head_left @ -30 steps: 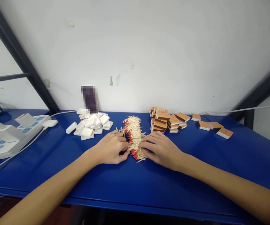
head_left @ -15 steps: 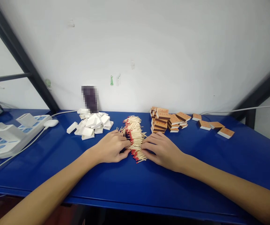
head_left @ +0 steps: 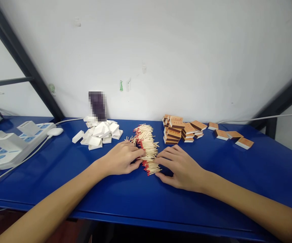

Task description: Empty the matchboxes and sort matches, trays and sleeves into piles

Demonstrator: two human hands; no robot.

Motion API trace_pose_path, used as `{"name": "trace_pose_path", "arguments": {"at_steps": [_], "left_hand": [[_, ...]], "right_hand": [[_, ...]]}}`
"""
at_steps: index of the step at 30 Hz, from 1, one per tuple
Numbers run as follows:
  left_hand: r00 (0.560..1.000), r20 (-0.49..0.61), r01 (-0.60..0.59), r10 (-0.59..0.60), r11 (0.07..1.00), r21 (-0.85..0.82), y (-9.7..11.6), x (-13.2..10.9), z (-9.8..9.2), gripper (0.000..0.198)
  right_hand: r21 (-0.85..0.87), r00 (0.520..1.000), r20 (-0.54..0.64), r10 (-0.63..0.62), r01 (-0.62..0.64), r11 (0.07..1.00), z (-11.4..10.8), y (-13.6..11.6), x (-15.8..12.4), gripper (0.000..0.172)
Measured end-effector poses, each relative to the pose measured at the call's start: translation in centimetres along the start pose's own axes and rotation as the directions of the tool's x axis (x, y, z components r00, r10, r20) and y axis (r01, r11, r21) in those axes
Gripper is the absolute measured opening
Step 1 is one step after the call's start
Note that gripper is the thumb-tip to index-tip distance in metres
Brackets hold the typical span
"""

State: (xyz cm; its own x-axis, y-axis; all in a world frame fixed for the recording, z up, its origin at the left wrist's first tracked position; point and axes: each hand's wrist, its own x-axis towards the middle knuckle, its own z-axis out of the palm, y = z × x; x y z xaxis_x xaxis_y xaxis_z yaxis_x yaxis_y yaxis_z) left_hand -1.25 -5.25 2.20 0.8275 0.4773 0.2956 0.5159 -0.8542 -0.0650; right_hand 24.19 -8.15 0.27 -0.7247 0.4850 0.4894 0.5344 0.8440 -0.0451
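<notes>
A long heap of matches (head_left: 148,145) with red heads lies in the middle of the blue table, its heads mostly facing left. My left hand (head_left: 122,157) rests against the head side, index finger and thumb apart and touching the heap; its other fingertips are partly hidden. On the stick side, my right hand (head_left: 177,165) has its fingers spread, with the tips at the ends of the sticks near the heap's front. Neither hand is lifting any matches. A few loose matches stick out beyond my left hand.
White matchbox trays (head_left: 100,131) are piled behind my left hand. Orange matchbox sleeves (head_left: 175,130) are stacked at the back right, several lying farther right. A power strip (head_left: 29,148) with chargers and cables occupies the left. A pixelated dark object (head_left: 97,106) leans against the wall.
My right hand has shifted slightly right and toward me, its thumb and fingers spreading wider. My left index finger reaches slightly farther onto the match heads. The front matches sit slightly farther right.
</notes>
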Motion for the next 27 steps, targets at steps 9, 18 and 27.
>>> {"name": "trace_pose_path", "arguments": {"at_steps": [9, 18, 27], "left_hand": [[0.998, -0.028, -0.050, 0.050, 0.999, -0.008, -0.12, 0.03, 0.27, 0.019], [0.991, -0.071, -0.112, 0.112, 0.994, -0.002, -0.24, 0.09, 0.49, 0.022], [0.993, -0.038, -0.110, 0.109, 0.994, -0.018, -0.12, 0.11, 0.52, 0.030]], "right_hand": [[-0.024, 1.000, -0.007, -0.019, 0.019, 1.000, 0.29, -0.15, 0.00, 0.016], [-0.120, 0.996, -0.055, -0.067, 0.060, 0.991, 0.55, -0.66, 0.15, 0.017], [-0.197, 0.996, -0.053, -0.073, 0.061, 0.978, 0.78, -0.94, 0.17, 0.016]]}}
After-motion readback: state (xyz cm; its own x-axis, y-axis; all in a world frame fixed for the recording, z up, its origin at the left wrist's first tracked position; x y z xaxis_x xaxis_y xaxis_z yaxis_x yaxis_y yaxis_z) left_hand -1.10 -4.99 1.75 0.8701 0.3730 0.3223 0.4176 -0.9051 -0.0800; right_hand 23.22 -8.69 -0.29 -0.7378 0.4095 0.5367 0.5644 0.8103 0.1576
